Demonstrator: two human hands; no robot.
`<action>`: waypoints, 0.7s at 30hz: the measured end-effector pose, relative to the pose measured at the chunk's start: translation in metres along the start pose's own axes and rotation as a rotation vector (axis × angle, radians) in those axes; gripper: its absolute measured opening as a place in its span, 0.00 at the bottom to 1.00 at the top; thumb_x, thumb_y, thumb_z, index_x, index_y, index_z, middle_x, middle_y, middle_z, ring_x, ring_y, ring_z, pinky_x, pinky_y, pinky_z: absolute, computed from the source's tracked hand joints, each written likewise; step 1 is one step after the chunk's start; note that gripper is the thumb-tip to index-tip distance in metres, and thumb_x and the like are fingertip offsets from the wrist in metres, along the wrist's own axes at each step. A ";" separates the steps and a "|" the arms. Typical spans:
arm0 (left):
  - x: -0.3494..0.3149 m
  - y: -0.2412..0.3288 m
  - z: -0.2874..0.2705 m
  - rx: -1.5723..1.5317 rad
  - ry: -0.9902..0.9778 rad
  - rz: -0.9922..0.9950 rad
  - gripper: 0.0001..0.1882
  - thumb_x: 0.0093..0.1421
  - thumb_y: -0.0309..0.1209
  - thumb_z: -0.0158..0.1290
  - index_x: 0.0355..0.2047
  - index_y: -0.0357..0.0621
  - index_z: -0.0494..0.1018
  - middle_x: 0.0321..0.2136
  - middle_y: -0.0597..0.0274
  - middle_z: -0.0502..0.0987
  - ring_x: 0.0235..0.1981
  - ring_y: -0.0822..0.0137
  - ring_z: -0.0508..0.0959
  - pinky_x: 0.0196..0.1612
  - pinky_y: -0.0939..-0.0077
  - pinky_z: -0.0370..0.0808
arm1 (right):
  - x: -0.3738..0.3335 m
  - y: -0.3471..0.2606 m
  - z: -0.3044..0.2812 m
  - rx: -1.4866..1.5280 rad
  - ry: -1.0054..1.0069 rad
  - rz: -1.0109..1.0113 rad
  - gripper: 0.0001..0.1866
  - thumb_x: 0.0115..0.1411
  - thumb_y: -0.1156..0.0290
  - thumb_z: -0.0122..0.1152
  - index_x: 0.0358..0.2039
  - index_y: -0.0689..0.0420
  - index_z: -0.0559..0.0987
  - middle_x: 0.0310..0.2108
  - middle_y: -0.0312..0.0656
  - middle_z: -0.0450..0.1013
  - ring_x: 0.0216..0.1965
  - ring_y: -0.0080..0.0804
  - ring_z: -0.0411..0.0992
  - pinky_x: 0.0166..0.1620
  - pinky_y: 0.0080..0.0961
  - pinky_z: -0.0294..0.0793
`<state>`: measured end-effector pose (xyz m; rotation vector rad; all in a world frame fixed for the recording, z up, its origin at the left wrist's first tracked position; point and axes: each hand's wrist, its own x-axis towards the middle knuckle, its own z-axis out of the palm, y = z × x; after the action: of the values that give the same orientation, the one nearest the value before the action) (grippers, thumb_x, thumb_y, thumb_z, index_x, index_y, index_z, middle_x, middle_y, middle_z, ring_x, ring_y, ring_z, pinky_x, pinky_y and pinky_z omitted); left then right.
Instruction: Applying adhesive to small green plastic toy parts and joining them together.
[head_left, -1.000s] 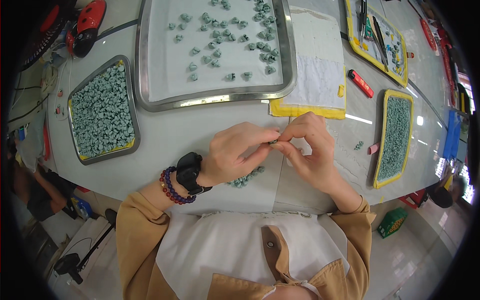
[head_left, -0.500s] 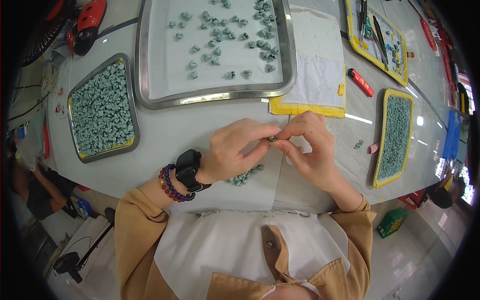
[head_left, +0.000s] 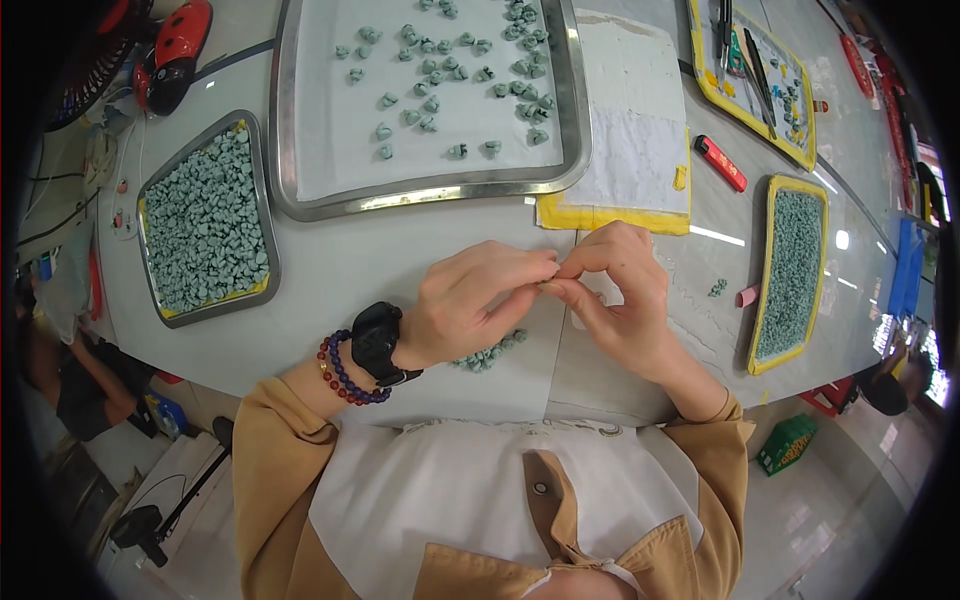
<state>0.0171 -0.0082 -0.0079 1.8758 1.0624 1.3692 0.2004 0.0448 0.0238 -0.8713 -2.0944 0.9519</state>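
Note:
My left hand [head_left: 480, 298] and my right hand [head_left: 622, 290] meet at the fingertips over the table's near middle. Both pinch a small grey-green piece, which their fingers now almost wholly cover. Beneath my left hand lies a loose pile of small grey-green pieces [head_left: 490, 354], partly hidden by that hand. Beyond the hands, a large metal tray [head_left: 430, 196] lined with white paper holds many separate small grey-green assembled pieces [head_left: 429, 125].
A smaller tray [head_left: 270, 240] heaped with grey-green pieces stands at left. At right are a yellow-rimmed tray [head_left: 757, 300] of smaller pieces, a few loose bits [head_left: 718, 288] and a red cutter [head_left: 721, 164]. A yellow-edged board [head_left: 630, 222] lies beside the large tray; a tool tray [head_left: 806, 160] sits far right.
The fingertips have closed further round the small piece, which showed between them before and is now nearly hidden. Both hands have stayed in about the same place.

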 end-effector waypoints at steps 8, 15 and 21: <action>-0.001 0.000 0.000 -0.050 -0.003 -0.052 0.21 0.48 0.12 0.55 0.44 0.35 0.69 0.37 0.50 0.78 0.33 0.61 0.80 0.35 0.75 0.77 | 0.000 -0.001 -0.001 0.009 -0.020 -0.021 0.12 0.44 0.77 0.69 0.28 0.54 0.75 0.24 0.32 0.71 0.27 0.28 0.67 0.38 0.25 0.59; -0.003 0.000 0.001 -0.020 0.008 -0.020 0.21 0.49 0.12 0.55 0.45 0.35 0.69 0.38 0.49 0.78 0.33 0.61 0.80 0.35 0.74 0.77 | 0.000 -0.002 0.000 -0.009 -0.039 -0.012 0.12 0.45 0.77 0.70 0.28 0.56 0.75 0.25 0.34 0.71 0.27 0.28 0.67 0.38 0.25 0.59; -0.004 0.000 0.000 0.030 0.016 0.053 0.21 0.49 0.12 0.55 0.45 0.35 0.69 0.39 0.48 0.77 0.34 0.60 0.80 0.37 0.74 0.77 | 0.002 -0.005 0.001 -0.027 -0.045 -0.004 0.13 0.44 0.75 0.71 0.28 0.56 0.74 0.25 0.33 0.71 0.28 0.29 0.68 0.38 0.26 0.59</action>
<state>0.0166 -0.0115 -0.0098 1.9305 1.0532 1.4078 0.1972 0.0431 0.0278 -0.8666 -2.1506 0.9513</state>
